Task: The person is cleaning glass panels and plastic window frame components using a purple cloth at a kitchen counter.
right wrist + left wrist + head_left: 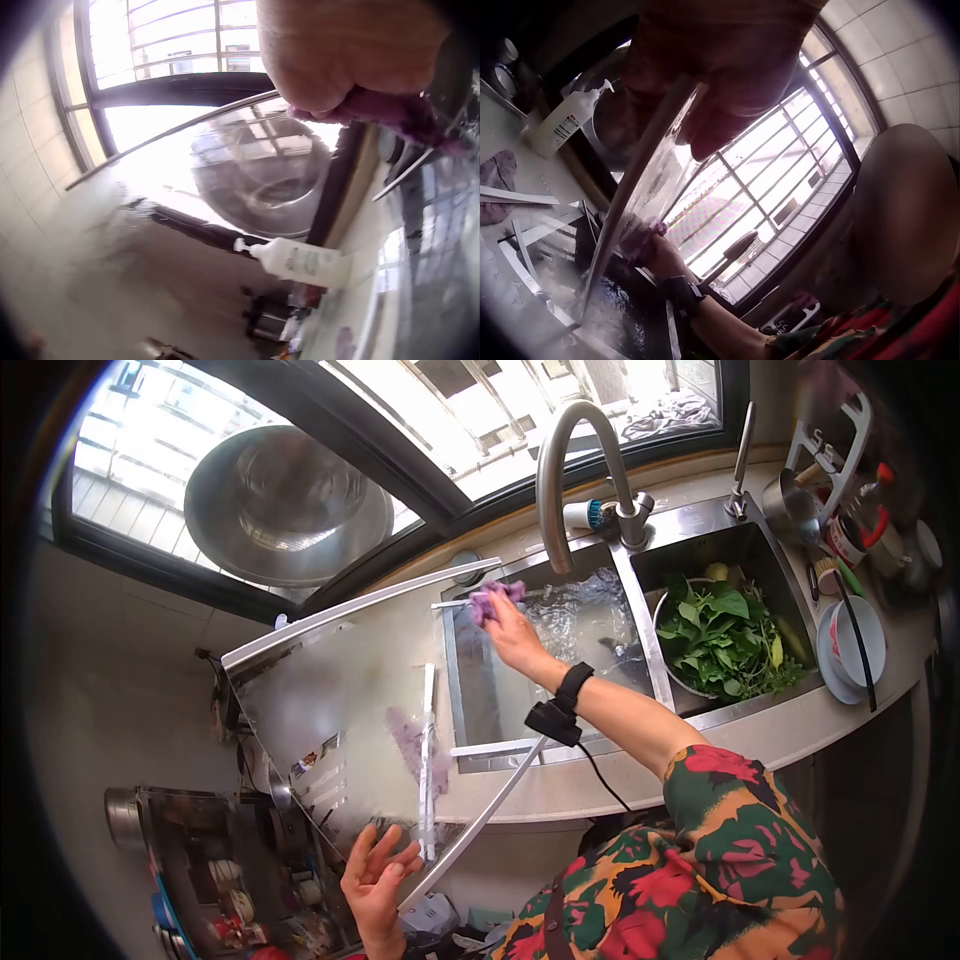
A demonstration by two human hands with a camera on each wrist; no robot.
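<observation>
My left hand (378, 880) grips the near corner of a clear glass panel (330, 720) with white edge strips, held tilted over the counter. The panel's edge (641, 161) runs up into the fingers in the left wrist view. My right hand (522, 640) holds a bunched purple cloth (497, 602) close to the panel's far right end, above the sink. That cloth (397, 120) shows under the fingers in the right wrist view. A second white-edged glass panel (487, 690) lies across the left basin. Another purple cloth (498, 178) rests on the counter.
A tall faucet (550, 490) arches over the watery left basin. The right basin holds leafy greens (720, 635) in a bowl. Stacked bowls (858, 642) stand at the right. A white pump bottle (304, 262) and a large metal basin (285, 505) are by the window.
</observation>
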